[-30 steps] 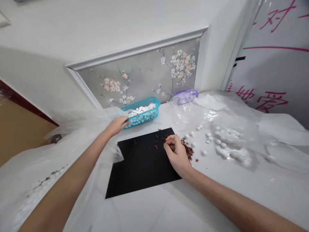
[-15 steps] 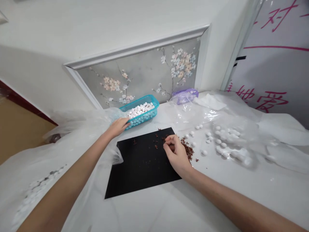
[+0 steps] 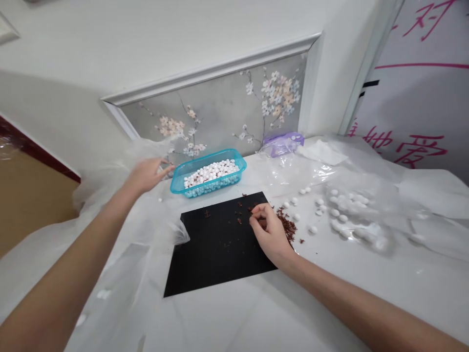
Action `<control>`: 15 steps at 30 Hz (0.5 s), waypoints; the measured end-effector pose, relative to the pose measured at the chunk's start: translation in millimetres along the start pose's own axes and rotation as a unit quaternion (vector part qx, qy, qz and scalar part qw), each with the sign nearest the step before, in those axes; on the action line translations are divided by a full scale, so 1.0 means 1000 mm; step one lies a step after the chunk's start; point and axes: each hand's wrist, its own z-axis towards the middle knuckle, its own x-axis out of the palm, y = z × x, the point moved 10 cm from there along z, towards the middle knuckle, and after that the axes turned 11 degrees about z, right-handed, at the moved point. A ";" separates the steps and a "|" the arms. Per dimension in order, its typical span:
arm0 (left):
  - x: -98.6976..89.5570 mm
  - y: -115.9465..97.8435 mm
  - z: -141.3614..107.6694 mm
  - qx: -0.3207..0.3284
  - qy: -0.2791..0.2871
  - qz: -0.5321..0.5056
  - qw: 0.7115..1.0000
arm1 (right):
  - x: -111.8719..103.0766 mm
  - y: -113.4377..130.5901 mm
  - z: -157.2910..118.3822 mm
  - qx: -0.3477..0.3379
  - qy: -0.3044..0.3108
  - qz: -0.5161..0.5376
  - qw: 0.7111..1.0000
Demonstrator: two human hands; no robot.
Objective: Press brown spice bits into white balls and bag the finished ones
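My left hand is raised at the left end of the blue plastic basket, fingers stretched and apart, against a crumpled clear plastic bag. White balls with some brown bits among them lie in the basket. My right hand rests on the right side of a black board, thumb and fingers curled into a pinch. What they hold, if anything, is too small to make out. Beside it is a heap of small reddish-brown pieces, partly hidden by the hand. Several loose brown pieces lie on the board.
Loose white balls are scattered to the right, near a clear bag with more balls. A purple package stands against the wall. Plastic sheeting covers the left side and overlaps the board's left edge.
My left hand has moved left and up from the basket's near edge. The plastic has shifted off the basket's left end, which is now uncovered. My right hand has barely moved.
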 end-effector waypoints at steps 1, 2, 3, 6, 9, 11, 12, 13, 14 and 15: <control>-0.015 0.002 -0.005 0.005 -0.024 0.003 1.000 | 0.000 -0.001 0.000 0.001 0.001 0.001 1.000; -0.032 -0.002 -0.011 0.033 -0.058 0.002 0.998 | 0.000 -0.002 0.000 0.002 0.000 0.002 1.000; -0.049 -0.005 -0.019 0.053 -0.097 0.001 0.994 | 0.000 -0.003 0.000 0.002 -0.001 0.003 1.000; -0.067 -0.015 -0.046 0.115 -0.103 0.026 0.988 | 0.000 -0.004 -0.001 -0.002 -0.001 0.004 1.000; -0.067 -0.023 -0.078 0.163 -0.083 0.057 0.981 | 0.000 -0.006 -0.002 0.002 -0.002 0.003 1.000; -0.063 -0.018 -0.102 0.141 -0.080 0.059 0.985 | -0.001 -0.008 -0.004 0.011 -0.004 0.000 1.000; -0.057 -0.014 -0.115 0.121 -0.067 0.058 0.989 | -0.002 -0.009 -0.004 0.015 -0.003 -0.002 1.000; -0.046 -0.009 -0.129 0.102 -0.034 0.056 0.993 | -0.002 -0.009 -0.005 0.017 -0.002 -0.003 1.000; -0.029 -0.006 -0.145 0.093 0.026 0.052 0.994 | -0.003 -0.009 -0.005 0.019 -0.002 -0.003 1.000; -0.006 0.000 -0.163 0.077 0.111 0.045 0.990 | -0.004 -0.009 -0.006 0.020 -0.002 -0.002 1.000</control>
